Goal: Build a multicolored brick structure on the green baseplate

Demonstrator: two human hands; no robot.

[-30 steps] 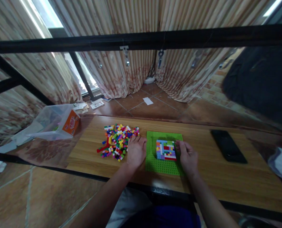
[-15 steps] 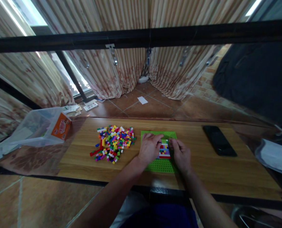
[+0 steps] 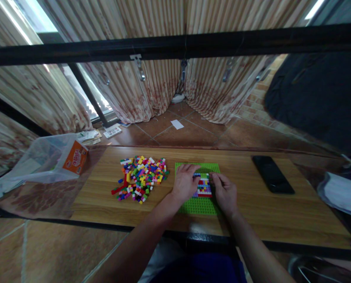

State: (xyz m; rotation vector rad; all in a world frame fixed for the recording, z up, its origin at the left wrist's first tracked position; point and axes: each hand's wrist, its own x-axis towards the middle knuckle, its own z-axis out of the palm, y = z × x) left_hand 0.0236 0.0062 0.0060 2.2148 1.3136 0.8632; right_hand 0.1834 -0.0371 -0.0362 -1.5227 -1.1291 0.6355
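A green studded baseplate lies on the wooden table, bearing a patch of small multicoloured toy bricks in rows. My left hand rests over the plate's left side; its fingers stretch forward with the thumb apart from them, and it partly hides the bricks. A dark blue brick shows near its thumb, on the patch's far edge. At the patch's right side, my right hand has its fingers curled, thumb against index finger. Whatever that pinch may hold is hidden.
Left of the plate spreads a heap of loose toy bricks. A black phone lies on the right of the table. At the far left stands a clear plastic bin with an orange label. White cloth or paper sits at the right edge.
My left hand's fingers and thumb have parted and drawn back slightly left, uncovering more of the patch's far edge. My right hand has barely moved.
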